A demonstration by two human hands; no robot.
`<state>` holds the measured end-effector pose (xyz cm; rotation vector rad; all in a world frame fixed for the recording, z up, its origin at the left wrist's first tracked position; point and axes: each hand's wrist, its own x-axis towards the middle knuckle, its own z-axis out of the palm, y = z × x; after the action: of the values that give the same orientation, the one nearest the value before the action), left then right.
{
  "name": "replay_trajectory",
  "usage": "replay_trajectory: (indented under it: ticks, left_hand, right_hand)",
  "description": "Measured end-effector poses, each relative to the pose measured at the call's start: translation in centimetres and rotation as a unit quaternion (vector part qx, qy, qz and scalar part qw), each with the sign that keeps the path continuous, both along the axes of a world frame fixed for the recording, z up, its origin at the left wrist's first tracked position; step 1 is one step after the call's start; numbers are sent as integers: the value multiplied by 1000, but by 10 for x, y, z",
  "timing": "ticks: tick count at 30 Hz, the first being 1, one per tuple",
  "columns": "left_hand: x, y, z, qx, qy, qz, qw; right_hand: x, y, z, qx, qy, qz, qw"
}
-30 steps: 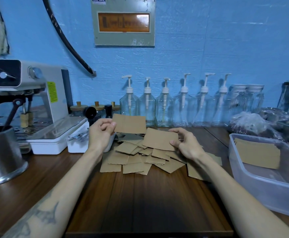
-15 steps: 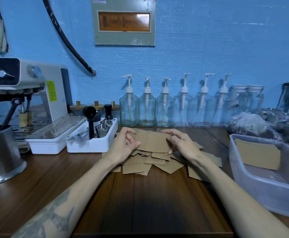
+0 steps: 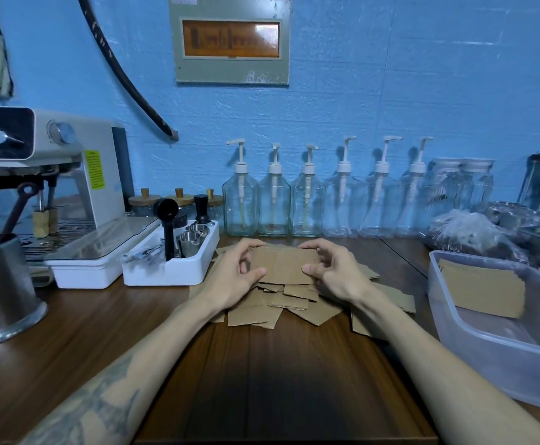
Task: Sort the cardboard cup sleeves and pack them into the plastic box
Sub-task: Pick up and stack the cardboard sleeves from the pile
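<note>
A loose pile of brown cardboard cup sleeves [image 3: 294,303] lies on the wooden counter in front of me. Above the pile I hold a small stack of sleeves [image 3: 284,264] upright between both hands. My left hand [image 3: 230,277] grips its left end with curled fingers and thumb. My right hand [image 3: 336,273] grips its right end the same way. The clear plastic box [image 3: 474,358] stands at the right. One flat sleeve [image 3: 483,290] leans against the box's far wall inside.
A white tray [image 3: 169,268] with a black tamper and steel cups sits just left of my hands. An espresso machine [image 3: 53,187] and steel pot [image 3: 2,290] are further left. Pump bottles [image 3: 307,203] line the wall. Plastic bags [image 3: 474,236] lie behind the box.
My left hand brought its raised sleeve down onto the one in my right hand. Both hands now hold the joined stack together above the pile.
</note>
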<state>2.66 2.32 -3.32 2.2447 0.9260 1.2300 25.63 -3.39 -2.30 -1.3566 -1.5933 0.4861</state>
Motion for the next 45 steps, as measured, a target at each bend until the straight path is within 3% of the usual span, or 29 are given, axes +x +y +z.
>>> replay_trajectory:
  ticks: [9, 20, 27, 35, 41, 45]
  left_hand:
    - [-16, 8, 7, -56, -39, 36, 997]
    - [-28, 21, -2, -32, 129, 76, 988]
    - [-16, 32, 0, -102, 180, 76, 975]
    - [-13, 35, 8, -141, 39, 63, 987]
    - [-7, 27, 14, -215, -116, 50, 968]
    - [-15, 27, 18, -186, -149, 92, 967]
  right_hand:
    - [21, -4, 3, -10, 13, -39, 999]
    - [26, -3, 2, -23, 18, -56, 998]
    - [30, 1, 0, -18, 14, -82, 996]
    - [32, 4, 0, -26, 25, -96, 995]
    - [31, 4, 1, -30, 42, -89, 995]
    - [30, 3, 4, -26, 59, -85, 994]
